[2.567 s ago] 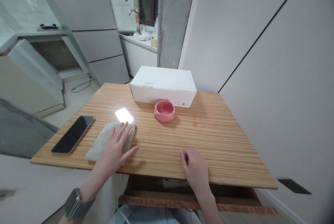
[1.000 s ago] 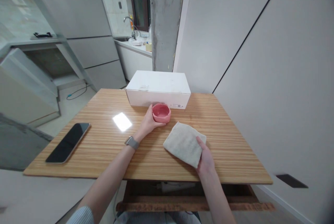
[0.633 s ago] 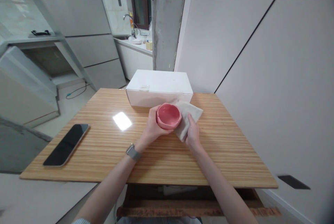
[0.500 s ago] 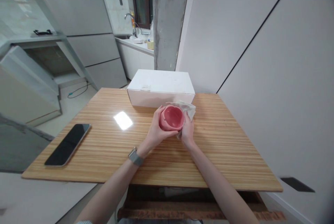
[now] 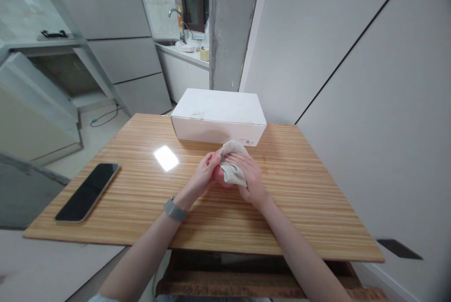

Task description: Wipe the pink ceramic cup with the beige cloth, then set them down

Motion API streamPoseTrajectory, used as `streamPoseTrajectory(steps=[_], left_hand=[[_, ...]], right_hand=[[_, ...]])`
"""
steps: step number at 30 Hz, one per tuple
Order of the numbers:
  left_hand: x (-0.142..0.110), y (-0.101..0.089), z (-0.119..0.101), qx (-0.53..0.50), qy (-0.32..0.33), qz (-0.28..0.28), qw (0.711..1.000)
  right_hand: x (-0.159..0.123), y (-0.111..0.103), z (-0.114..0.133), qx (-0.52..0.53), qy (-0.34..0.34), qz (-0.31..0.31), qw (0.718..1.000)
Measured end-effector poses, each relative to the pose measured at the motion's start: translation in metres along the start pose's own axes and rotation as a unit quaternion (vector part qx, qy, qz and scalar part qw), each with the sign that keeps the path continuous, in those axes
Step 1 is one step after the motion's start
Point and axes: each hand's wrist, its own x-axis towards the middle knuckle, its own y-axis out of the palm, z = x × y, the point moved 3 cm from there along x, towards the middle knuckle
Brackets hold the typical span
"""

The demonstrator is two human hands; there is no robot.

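A pink bowl (image 5: 221,177) is held over the middle of the table, mostly hidden under a pale cloth (image 5: 234,174). My left hand (image 5: 204,173) grips the bowl's left side, thumb and fingers closed on its edge. Draped over the bowl's opening, the cloth lies beneath the fingers of my right hand (image 5: 251,175), which press it against the bowl. The inside of the bowl cannot be seen.
Behind my hands stands a white box (image 5: 218,128) on the wooden table (image 5: 299,198). A black phone (image 5: 88,193) lies at the table's left. Under the front edge is an open drawer (image 5: 232,283). A sink tap (image 5: 178,20) shows farther back.
The cloth has come from behind the bowl to over its opening, with my right hand on top. The bowl's open side, visible before, is now covered.
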Motion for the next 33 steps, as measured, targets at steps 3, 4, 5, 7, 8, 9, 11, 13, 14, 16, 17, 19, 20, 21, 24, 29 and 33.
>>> streamPoseTrajectory(steps=[3, 4, 5, 7, 8, 9, 11, 13, 14, 16, 17, 19, 20, 21, 24, 29, 33], left_hand=[[0.002, -0.002, -0.002, 0.025, 0.015, -0.011, 1.000], [0.002, -0.004, -0.003, 0.038, 0.031, -0.019, 0.999], [0.003, -0.006, -0.004, 0.058, 0.055, -0.034, 0.996], [0.001, -0.009, -0.006, 0.107, 0.115, -0.079, 0.984], [-0.001, -0.010, -0.006, 0.125, 0.135, -0.097, 0.978], [-0.003, -0.009, -0.005, 0.134, 0.145, -0.107, 0.974], [-0.009, -0.003, -0.002, 0.126, 0.145, -0.110, 0.975], [-0.014, 0.005, 0.001, 0.097, 0.139, -0.093, 0.981], [-0.016, 0.010, 0.002, 0.082, 0.140, -0.080, 0.984], [-0.018, 0.016, 0.001, 0.048, 0.139, -0.052, 0.988], [-0.017, 0.017, 0.001, 0.027, 0.133, -0.042, 0.990], [-0.013, 0.016, -0.002, -0.024, 0.092, -0.030, 0.995], [-0.011, 0.013, -0.003, -0.046, 0.057, -0.023, 0.997], [-0.008, 0.011, -0.004, -0.060, 0.019, -0.012, 0.998], [-0.003, 0.004, -0.009, -0.041, -0.058, 0.037, 0.997], [0.003, -0.006, -0.014, 0.159, -0.025, 0.082, 0.984], [0.005, -0.013, -0.011, 0.276, 0.034, 0.039, 0.960]], right_hand=[[0.002, 0.005, 0.003, -0.034, -0.024, 0.075, 0.996], [0.003, 0.008, 0.003, -0.043, -0.027, 0.088, 0.995], [0.004, 0.010, 0.004, -0.050, -0.028, 0.098, 0.994], [0.007, 0.013, 0.004, -0.062, -0.020, 0.105, 0.992], [0.008, 0.015, 0.004, -0.065, -0.011, 0.105, 0.992], [0.009, 0.016, 0.003, -0.067, -0.001, 0.103, 0.992], [0.010, 0.019, 0.001, -0.067, 0.030, 0.085, 0.994], [0.010, 0.021, -0.003, -0.061, 0.073, 0.044, 0.994], [0.009, 0.021, -0.006, -0.056, 0.093, 0.016, 0.994], [0.006, 0.019, -0.010, -0.047, 0.105, -0.028, 0.993], [0.005, 0.018, -0.011, -0.045, 0.091, -0.035, 0.994], [0.002, 0.017, -0.008, -0.058, 0.030, -0.013, 0.998], [0.000, 0.018, -0.005, -0.073, -0.009, 0.011, 0.997], [-0.002, 0.019, -0.001, -0.091, -0.049, 0.039, 0.994], [-0.008, 0.024, 0.012, -0.151, -0.139, 0.096, 0.974], [-0.011, 0.026, 0.015, -0.158, -0.165, 0.092, 0.969], [-0.006, 0.022, 0.004, -0.116, -0.115, 0.081, 0.983]])
